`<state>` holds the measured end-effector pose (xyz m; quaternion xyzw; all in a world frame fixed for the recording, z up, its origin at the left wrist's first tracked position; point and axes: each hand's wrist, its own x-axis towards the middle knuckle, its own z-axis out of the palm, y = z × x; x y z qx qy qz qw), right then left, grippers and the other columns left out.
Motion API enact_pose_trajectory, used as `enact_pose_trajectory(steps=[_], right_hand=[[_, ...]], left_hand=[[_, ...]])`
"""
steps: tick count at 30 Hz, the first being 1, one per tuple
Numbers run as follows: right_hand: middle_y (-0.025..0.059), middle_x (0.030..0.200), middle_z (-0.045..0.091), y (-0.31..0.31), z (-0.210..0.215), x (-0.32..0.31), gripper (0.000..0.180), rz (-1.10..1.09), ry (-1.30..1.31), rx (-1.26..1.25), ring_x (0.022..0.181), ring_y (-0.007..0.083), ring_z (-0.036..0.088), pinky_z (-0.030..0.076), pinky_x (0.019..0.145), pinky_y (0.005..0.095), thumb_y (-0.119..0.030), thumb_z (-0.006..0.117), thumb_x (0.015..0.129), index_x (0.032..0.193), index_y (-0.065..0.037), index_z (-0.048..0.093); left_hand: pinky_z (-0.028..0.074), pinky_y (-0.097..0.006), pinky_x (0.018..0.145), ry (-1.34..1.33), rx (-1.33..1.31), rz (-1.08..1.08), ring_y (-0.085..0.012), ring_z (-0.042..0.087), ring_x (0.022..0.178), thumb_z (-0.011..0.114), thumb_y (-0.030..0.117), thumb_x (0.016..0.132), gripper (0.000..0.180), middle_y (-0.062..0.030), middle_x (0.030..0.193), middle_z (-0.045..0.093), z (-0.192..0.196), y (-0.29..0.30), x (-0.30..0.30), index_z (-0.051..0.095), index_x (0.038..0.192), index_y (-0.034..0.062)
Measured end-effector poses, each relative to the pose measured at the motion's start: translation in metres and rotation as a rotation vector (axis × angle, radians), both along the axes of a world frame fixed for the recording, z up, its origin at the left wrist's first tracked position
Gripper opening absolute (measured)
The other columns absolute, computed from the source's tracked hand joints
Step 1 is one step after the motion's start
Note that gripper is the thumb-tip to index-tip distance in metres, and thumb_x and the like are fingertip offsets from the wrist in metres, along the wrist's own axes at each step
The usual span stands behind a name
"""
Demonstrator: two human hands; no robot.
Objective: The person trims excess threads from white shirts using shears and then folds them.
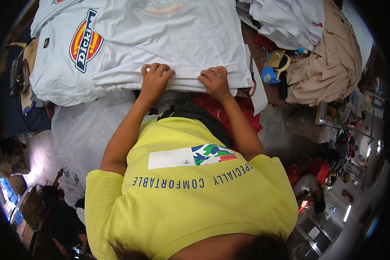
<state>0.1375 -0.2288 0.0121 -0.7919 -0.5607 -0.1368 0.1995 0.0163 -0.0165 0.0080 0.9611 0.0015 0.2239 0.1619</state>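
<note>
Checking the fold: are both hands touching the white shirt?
Touching: the head view shows left hand and right hand pressing fingers onto the white shirt edge.

Head view. Left hand [154,78] and right hand [215,81], fingers [160,68] curled, grip the near folded edge of a white T-shirt [177,39]. Left of it lies a second white shirt [58,65] bearing a coloured badge; beige cloth [329,60] is heaped at right.

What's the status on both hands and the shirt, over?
Left hand and right hand: fingers curled on the near edge of the folded white shirt. Shirt flat on the stack. Nothing in the way.
</note>
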Motion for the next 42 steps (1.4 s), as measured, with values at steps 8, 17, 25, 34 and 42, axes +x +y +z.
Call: enact_pose_trajectory(steps=[8,17,25,34,42], right_hand=[[-0.0018,0.087,0.056,-0.003,-0.005,-0.011,0.013,-0.011,0.014,0.02,0.087,0.0163,0.052,0.035,0.083,0.0367,-0.007,0.056,0.071,0.081,-0.013,0.06],[0.0015,0.094,0.056,0.005,0.009,0.011,0.017,-0.266,0.036,0.138,0.091,0.0209,0.051,0.035,0.084,0.0384,-0.007,0.061,0.073,0.09,-0.012,0.06],[0.0119,0.102,0.053,-0.137,0.03,0.09,0.029,-1.204,0.085,0.522,0.1,0.0295,0.048,0.036,0.088,0.0396,-0.027,0.059,0.082,0.102,-0.007,0.058],[0.0159,0.129,0.039,-0.18,0.02,0.112,0.06,-1.206,1.402,1.118,0.116,0.0371,0.036,0.035,0.092,0.0486,-0.045,0.064,0.078,0.123,-0.009,0.046],[0.014,0.12,0.045,-0.195,0.013,0.115,0.052,-0.972,1.485,1.358,0.11,0.0365,0.038,0.034,0.094,0.0503,-0.026,0.073,0.074,0.115,-0.005,0.049]], left_hand=[[0.033,-0.037,0.082,0.012,-0.002,-0.099,-0.0143,0.051,0.086,0.06,0.008,0.067,0.024,0.0044,0.09,0.055,-0.004,0.003,-0.02,0.061,0.089,0.0167],[0.039,-0.04,0.081,0.099,-0.201,-0.096,-0.0228,0.055,0.088,0.06,0.014,0.078,0.013,-0.0054,0.089,0.06,0.009,0.015,0.007,0.061,0.09,0.01],[0.046,-0.038,0.067,0.256,-0.297,-0.13,-0.0298,0.06,0.073,0.064,0.022,0.078,0.02,-0.0125,0.079,0.064,0.015,0.021,0.038,0.064,0.089,0.0054],[0.045,-0.03,0.063,0.62,-0.687,-0.01,-0.0182,0.06,0.066,0.066,0.025,0.078,0.024,-0.0102,0.076,0.065,0.0,0.047,0.06,0.065,0.087,0.0026],[0.044,-0.027,0.064,0.627,-0.752,0.0,-0.0147,0.058,0.066,0.067,0.026,0.077,0.024,-0.0067,0.074,0.065,-0.01,0.047,0.062,0.065,0.086,0.0039]])
